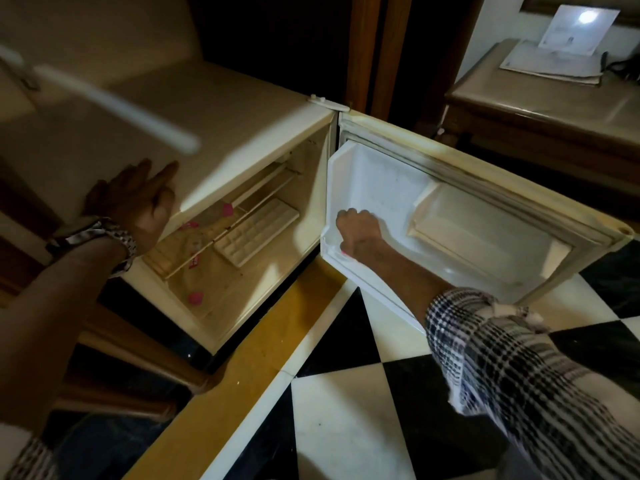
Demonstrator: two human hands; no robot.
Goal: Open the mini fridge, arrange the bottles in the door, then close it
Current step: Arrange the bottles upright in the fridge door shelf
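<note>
The cream mini fridge (242, 116) stands open, its door (485, 161) swung out to the right. My right hand (360, 233) is a closed fist low in the door's inner rack near the hinge. A bit of pink (344, 252) shows under the fist, like the cap of a bottle; the rest is hidden. The door's covered compartment (478, 233) looks empty. My left hand (138, 199) lies open on the front edge of the fridge top. Inside the fridge, clear bottles with pink caps and labels (197, 244) lie on their sides next to a white ice tray (256, 232).
The door reaches out over the black and white checkered floor (346, 410). A yellow floor strip (263, 341) runs along the fridge front. A wooden side table (540, 98) with papers (554, 60) stands behind the door. Dark wooden furniture (114, 341) is at lower left.
</note>
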